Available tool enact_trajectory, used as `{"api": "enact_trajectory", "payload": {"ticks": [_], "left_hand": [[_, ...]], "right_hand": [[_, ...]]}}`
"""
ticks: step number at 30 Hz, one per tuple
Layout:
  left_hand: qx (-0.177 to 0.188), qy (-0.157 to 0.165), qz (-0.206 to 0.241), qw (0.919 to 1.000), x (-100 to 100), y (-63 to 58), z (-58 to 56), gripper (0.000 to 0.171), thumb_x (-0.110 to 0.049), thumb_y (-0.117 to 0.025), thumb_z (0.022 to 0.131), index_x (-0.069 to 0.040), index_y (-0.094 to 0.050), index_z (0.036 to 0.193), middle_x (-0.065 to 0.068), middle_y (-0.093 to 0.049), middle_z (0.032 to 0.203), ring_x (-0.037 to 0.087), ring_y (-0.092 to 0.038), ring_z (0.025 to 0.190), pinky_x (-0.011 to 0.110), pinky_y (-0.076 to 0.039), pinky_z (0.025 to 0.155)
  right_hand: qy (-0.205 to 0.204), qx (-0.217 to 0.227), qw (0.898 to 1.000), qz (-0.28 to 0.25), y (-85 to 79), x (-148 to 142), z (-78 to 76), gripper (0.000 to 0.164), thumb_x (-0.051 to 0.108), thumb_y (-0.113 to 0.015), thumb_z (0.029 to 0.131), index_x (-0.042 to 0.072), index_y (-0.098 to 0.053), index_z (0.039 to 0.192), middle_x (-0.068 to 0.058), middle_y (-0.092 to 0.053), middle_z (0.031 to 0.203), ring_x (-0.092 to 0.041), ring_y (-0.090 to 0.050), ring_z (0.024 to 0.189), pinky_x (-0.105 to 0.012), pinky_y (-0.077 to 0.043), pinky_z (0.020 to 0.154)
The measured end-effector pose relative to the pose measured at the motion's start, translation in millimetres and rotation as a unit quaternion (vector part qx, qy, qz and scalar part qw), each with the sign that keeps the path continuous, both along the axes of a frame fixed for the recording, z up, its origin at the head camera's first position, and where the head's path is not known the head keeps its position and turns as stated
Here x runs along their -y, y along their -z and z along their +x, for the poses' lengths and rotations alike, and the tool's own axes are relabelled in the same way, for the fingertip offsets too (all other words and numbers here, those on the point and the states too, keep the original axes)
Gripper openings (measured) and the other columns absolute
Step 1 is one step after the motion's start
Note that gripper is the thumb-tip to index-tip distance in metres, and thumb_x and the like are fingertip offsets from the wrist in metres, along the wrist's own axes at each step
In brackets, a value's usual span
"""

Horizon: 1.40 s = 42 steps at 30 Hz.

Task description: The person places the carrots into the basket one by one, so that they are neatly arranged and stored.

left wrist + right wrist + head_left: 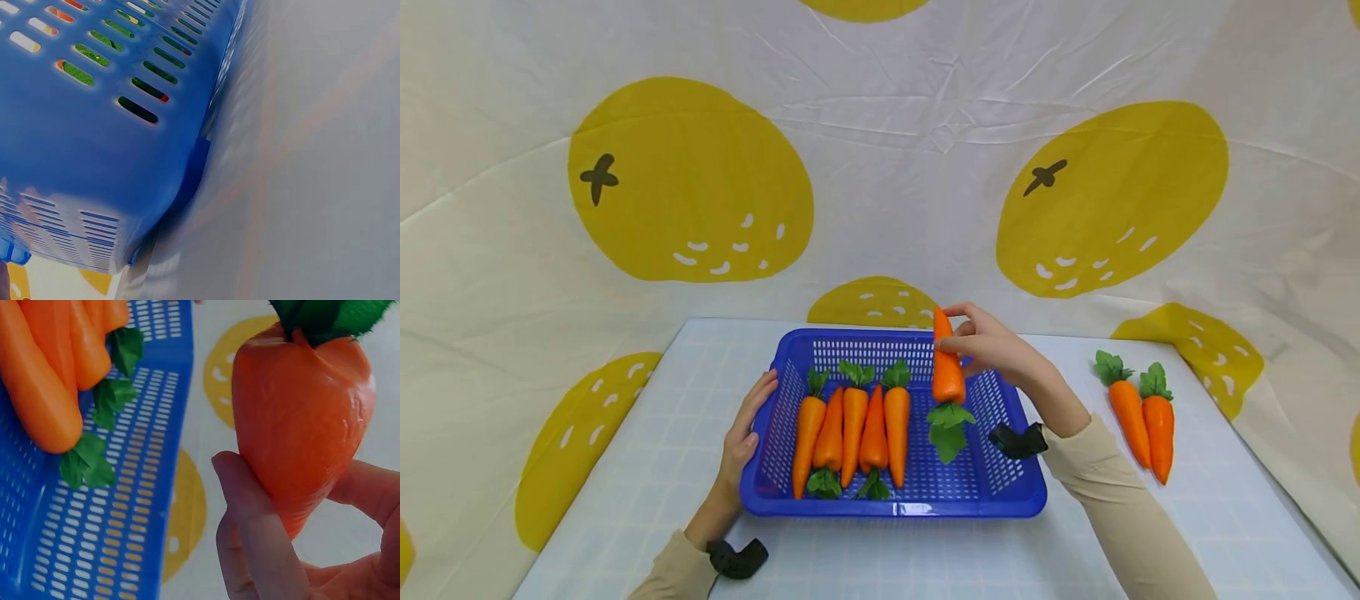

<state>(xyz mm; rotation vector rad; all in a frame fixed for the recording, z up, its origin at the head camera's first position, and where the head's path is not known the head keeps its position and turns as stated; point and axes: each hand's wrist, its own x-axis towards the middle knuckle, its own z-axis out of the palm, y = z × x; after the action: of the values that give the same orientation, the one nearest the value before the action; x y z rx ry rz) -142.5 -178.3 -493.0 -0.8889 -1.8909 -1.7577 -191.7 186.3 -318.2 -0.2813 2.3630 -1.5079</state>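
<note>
My right hand [994, 340] pinches an orange carrot [948, 367] between thumb and fingers above the right part of the blue basket [962, 507]. The carrot's tip points up and its green leaves hang down. Up close in the right wrist view, the fingers [259, 534] lie along the narrow end of the carrot [300, 412]. At the basket's left side, my left hand [747, 429] rests its extended fingers against the rim. Several carrots [853, 425] lie side by side in the basket's left half, their leafy ends alternating between far and near.
Two more carrots [1160, 437] with leaves lie on the table to the right of the basket. The table wears a pale checked cloth [647, 433]. Behind it hangs a white curtain [895, 192] printed with large yellow fruit.
</note>
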Motion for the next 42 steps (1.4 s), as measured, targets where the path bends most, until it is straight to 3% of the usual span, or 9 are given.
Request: {"api": "enact_trajectory", "payload": {"ticks": [8, 21, 26, 29, 42], "left_hand": [[0.005, 0.011, 0.009, 0.9999, 0.3, 1.6, 0.3, 0.058, -0.017, -0.032, 0.095, 0.013, -0.036, 0.145, 0.025, -0.028, 0.156, 0.027, -0.02, 0.149, 0.025, -0.024, 0.114], [0.014, -0.003, -0.008, 0.9999, -1.5, 2.3, 1.0, 0.058, -0.02, -0.032, 0.097, 0.01, -0.037, 0.146, 0.023, -0.028, 0.157, 0.026, -0.02, 0.149, 0.024, -0.025, 0.113], [0.03, -0.005, -0.015, 0.9994, 0.3, 1.2, 1.4, 0.059, -0.021, -0.032, 0.097, 0.009, -0.036, 0.147, 0.022, -0.027, 0.158, 0.026, -0.02, 0.149, 0.023, -0.025, 0.112], [0.021, -0.008, -0.016, 0.9996, 0.1, 0.0, 1.6, 0.059, -0.021, -0.032, 0.097, 0.009, -0.036, 0.147, 0.023, -0.027, 0.157, 0.027, -0.02, 0.149, 0.023, -0.025, 0.112], [-0.004, 0.002, -0.002, 1.0, -0.2, -0.9, -0.3, 0.058, -0.019, -0.032, 0.096, 0.013, -0.036, 0.145, 0.026, -0.028, 0.156, 0.026, -0.022, 0.148, 0.025, -0.024, 0.113]], "right_hand": [[-0.006, 0.027, 0.999, 0.024, 20.5, 25.9, -8.6, 0.065, 0.012, -0.064, 0.091, -0.001, -0.032, 0.146, -0.024, -0.059, 0.106, -0.028, -0.066, 0.079, -0.043, -0.059, 0.068], [0.009, 0.07, 0.99, 0.125, 65.1, 26.4, -22.1, 0.056, 0.008, -0.069, 0.085, -0.011, -0.044, 0.132, -0.02, -0.064, 0.099, -0.026, -0.07, 0.068, -0.042, -0.059, 0.064], [0.014, 0.056, 0.984, 0.167, 74.7, 26.8, -20.3, 0.033, 0.005, -0.069, 0.081, -0.007, -0.051, 0.106, -0.018, -0.06, 0.09, -0.025, -0.068, 0.06, -0.04, -0.059, 0.059], [0.007, 0.058, 0.982, 0.182, 79.7, 28.0, -20.1, 0.024, 0.003, -0.067, 0.079, -0.003, -0.049, 0.095, -0.017, -0.06, 0.084, -0.025, -0.067, 0.058, -0.04, -0.058, 0.057], [-0.027, 0.104, 0.976, 0.19, 90.2, 43.5, -17.8, 0.023, 0.001, -0.069, 0.083, -0.004, -0.052, 0.096, -0.018, -0.062, 0.087, -0.029, -0.07, 0.066, -0.04, -0.059, 0.059]]}}
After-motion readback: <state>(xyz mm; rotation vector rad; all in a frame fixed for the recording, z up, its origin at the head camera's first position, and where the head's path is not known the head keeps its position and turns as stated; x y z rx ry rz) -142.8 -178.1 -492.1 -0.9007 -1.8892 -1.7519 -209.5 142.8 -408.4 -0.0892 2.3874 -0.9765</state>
